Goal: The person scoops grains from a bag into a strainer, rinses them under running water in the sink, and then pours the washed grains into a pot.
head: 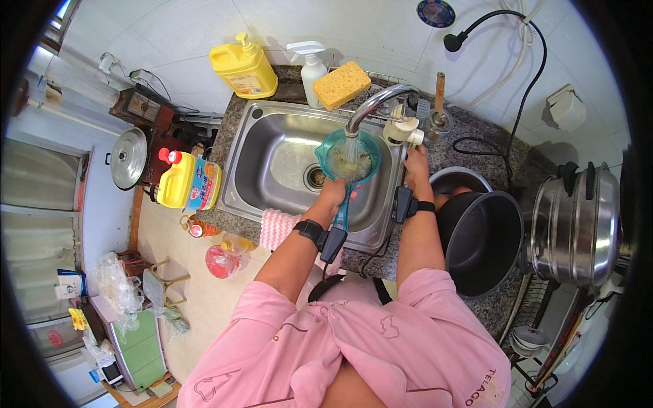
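My left hand (334,195) grips the handle of a translucent teal plastic dipper (321,153) over the right side of a stainless steel sink (260,153). Water runs from the curved chrome faucet (375,99) into the dipper. Bubbly water fills its bowl, and small pale yellowish bits seem to lie in it, too blurred to name. My right hand (417,160) reaches past the sink's right rim to a white faucet fitting (400,131). Its fingertips are at the fitting's lower right, partly hidden, so their hold is unclear.
Behind the sink stand a yellow pump jug (244,69), a white spray bottle (312,79) and a yellow sponge (342,85). A yellow detergent jug (189,181) is at the left edge. Rightward are a dark pot (482,239), a metal bowl (459,176) and a stacked steamer (574,227).
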